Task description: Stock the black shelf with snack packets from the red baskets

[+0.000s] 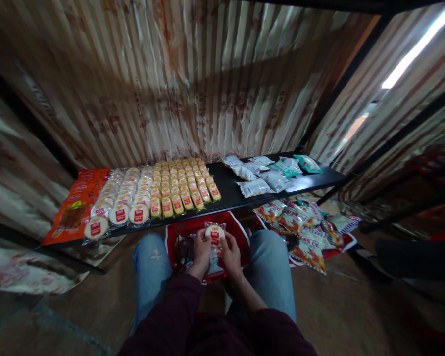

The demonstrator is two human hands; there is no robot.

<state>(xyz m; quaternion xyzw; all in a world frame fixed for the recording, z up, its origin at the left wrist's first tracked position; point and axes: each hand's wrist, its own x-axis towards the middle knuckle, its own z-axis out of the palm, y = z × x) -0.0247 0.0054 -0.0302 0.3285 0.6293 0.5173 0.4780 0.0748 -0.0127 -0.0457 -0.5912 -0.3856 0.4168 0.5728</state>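
A low black shelf [229, 190] runs across the view in front of a wall of hanging, vertically striped wrapping film [177, 84] printed with reddish marks, which also drapes down on the left and right sides around black frame bars. A bright strip light [415, 49] glows at the upper right. On the shelf, from left to right, lie orange packets [79, 202], rows of round white cakes in clear wrappers with red labels [123, 200], tight rows of small yellow wrapped snacks [181, 185], a bare black stretch, and then loose white and green pouches [270, 173]. Below the right part of the shelf, on the brown floor [356, 306], sits a heap of red, white and green snack bags [300, 225]. The person sits before the shelf in light blue jeans and dark maroon sleeves, with a red basket [237, 230] between the knees. The left hand [202, 249] and the right hand [230, 252] are close together over the basket, both closed on one wrapped round cake [215, 232], fingers gripping its clear wrapper from either side, just below the shelf's front edge.
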